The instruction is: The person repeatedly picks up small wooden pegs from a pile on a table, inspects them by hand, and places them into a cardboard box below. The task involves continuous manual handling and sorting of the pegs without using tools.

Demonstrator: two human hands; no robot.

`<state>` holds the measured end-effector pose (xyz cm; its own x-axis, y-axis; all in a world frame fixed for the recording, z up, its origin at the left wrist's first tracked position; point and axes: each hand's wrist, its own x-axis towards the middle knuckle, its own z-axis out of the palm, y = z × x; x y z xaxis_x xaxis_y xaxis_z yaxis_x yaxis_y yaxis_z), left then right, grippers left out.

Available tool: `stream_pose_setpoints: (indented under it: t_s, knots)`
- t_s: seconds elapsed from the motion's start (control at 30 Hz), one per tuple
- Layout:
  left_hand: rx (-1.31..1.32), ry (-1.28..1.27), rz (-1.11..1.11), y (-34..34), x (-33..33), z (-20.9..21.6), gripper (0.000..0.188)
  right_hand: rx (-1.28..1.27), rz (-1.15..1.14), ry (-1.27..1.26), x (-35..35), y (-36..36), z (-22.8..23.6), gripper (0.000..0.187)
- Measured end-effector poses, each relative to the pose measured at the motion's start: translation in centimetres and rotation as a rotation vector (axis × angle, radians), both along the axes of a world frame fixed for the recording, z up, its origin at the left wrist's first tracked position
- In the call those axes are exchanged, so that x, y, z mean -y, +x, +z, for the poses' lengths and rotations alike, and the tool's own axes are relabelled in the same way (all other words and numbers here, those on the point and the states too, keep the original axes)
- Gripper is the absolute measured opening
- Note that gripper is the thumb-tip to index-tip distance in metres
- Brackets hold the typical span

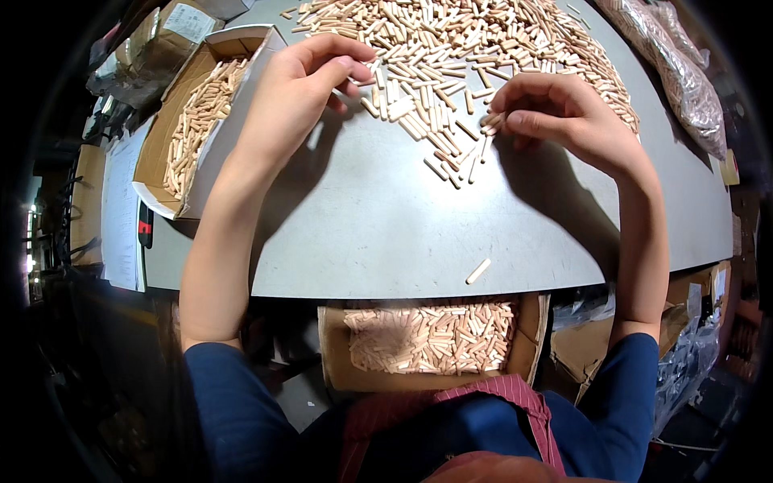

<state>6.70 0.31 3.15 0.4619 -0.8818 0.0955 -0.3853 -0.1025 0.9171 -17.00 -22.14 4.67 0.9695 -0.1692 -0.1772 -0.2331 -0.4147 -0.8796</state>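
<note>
A large heap of short wooden dowels (451, 32) covers the far part of the grey table, with loose ones spreading toward me. My right hand (555, 117) is at the heap's near right edge, its fingers closed on a few wooden dowels (492, 123) whose ends show at the fingertips. At the heap's left side, my left hand (302, 80) has its fingers curled in and the thumb against them. Whatever may be in that grip is hidden by the fingers. One lone dowel (478, 270) lies by the table's front edge.
An open cardboard box (153, 173) of dowels stands on the left, beside papers (122, 209) and a red-black tool (145, 225). Below the front edge sits another box (427, 381) of dowels. A filled plastic bag (668, 68) lies at the far right.
</note>
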Motion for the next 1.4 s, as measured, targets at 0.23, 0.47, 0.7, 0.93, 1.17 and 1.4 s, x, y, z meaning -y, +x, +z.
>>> stream_pose_setpoints:
  t_s: [0.23, 0.47, 0.7, 0.93, 1.17, 1.4]
  knots:
    - [0.541, 0.062, 0.091, 1.0, 0.4, -2.9, 0.029, 0.093, -0.148, -0.413, 1.2, 0.4, -2.0, 0.029]
    - [0.531, 0.046, -0.044, -1.0, 0.6, -2.8, 0.028, 0.12, -0.114, -0.464, 0.4, 0.7, -1.6, 0.027]
    - [0.37, -0.002, -0.224, -3.0, 0.3, -2.3, 0.026, 0.223, -0.011, -0.479, 0.0, 0.5, -2.0, 0.027]
    - [0.408, -0.022, -0.036, -1.8, 0.6, -2.3, 0.034, 0.126, -0.172, -0.403, 1.6, 0.6, -2.4, 0.034]
    - [0.816, -0.196, -0.16, -2.3, 1.2, -4.3, 0.043, 0.461, -0.029, -0.797, 0.1, 1.4, -4.5, 0.043]
    - [0.36, -0.099, -0.288, -3.1, 0.4, -2.0, 0.035, 0.487, 0.06, -0.491, -0.1, 1.2, -3.1, 0.036]
